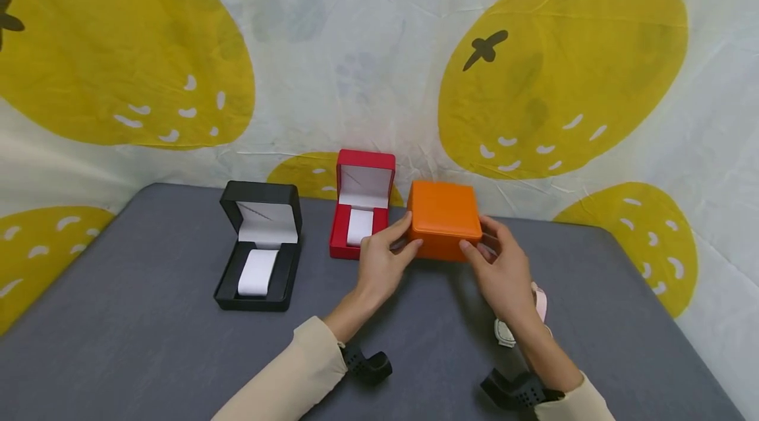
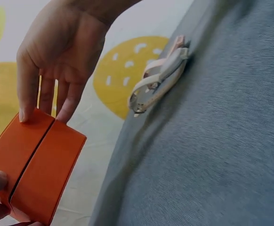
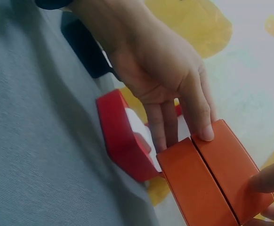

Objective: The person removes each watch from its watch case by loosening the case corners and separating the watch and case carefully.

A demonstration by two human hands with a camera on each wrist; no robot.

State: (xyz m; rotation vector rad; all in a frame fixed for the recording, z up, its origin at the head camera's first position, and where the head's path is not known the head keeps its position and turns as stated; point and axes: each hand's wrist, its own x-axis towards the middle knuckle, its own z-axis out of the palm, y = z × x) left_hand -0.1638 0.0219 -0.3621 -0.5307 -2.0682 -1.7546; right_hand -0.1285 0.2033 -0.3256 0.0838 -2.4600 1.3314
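A closed orange box (image 1: 446, 217) is held between my two hands; a dark seam between lid and base shows in the left wrist view. My left hand (image 1: 382, 261) grips its left side, thumb near the front. The right hand (image 1: 504, 269) grips the opposite side, its thumb at the front corner. In both wrist views the box appears raised above the table. Behind my left fingers stands an open red watch box (image 1: 341, 231) with a white cushion (image 1: 359, 226). Near my right wrist lie watches, one with a pale dial (image 1: 504, 333) and a pink strap (image 1: 539, 302), partly hidden by the forearm.
An open black watch box (image 1: 290, 269) with a white cushion (image 1: 257, 272) stands on the grey table (image 1: 148, 315) to the left. A white cloth with a yellow fruit print (image 1: 367, 78) hangs behind the table's back edge.
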